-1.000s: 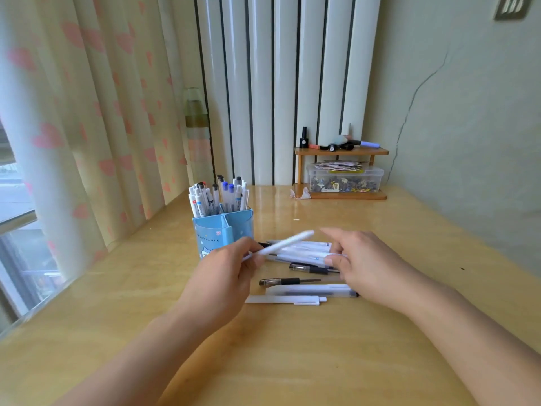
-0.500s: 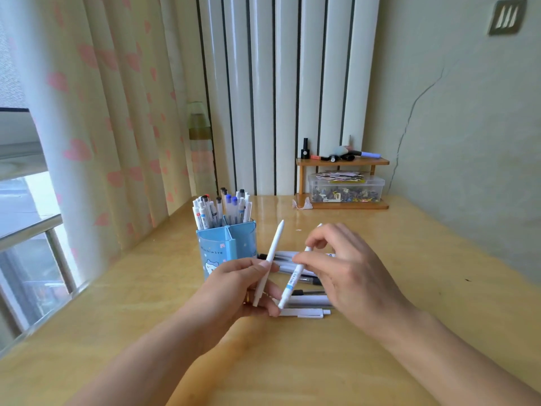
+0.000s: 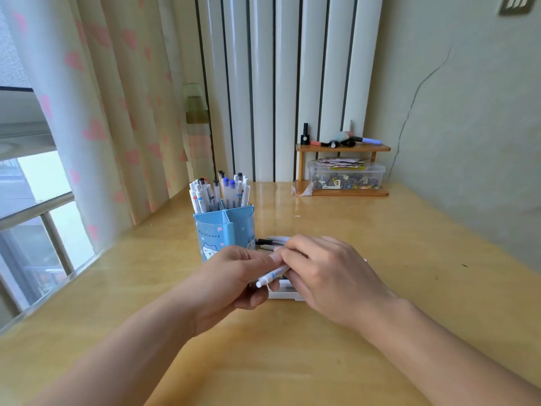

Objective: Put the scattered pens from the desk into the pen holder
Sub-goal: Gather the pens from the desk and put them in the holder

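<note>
We see a glossy yellow wooden desk (image 3: 380,259) against a pale green wall (image 3: 468,98) marked by a thin dark crack (image 3: 415,95). Behind the desk hang white vertical blinds (image 3: 281,83). At our left, a cream curtain with pink hearts (image 3: 102,112) partly covers a bright daylit window (image 3: 32,189). A small wooden shelf (image 3: 342,148) stands in the far corner.
</note>
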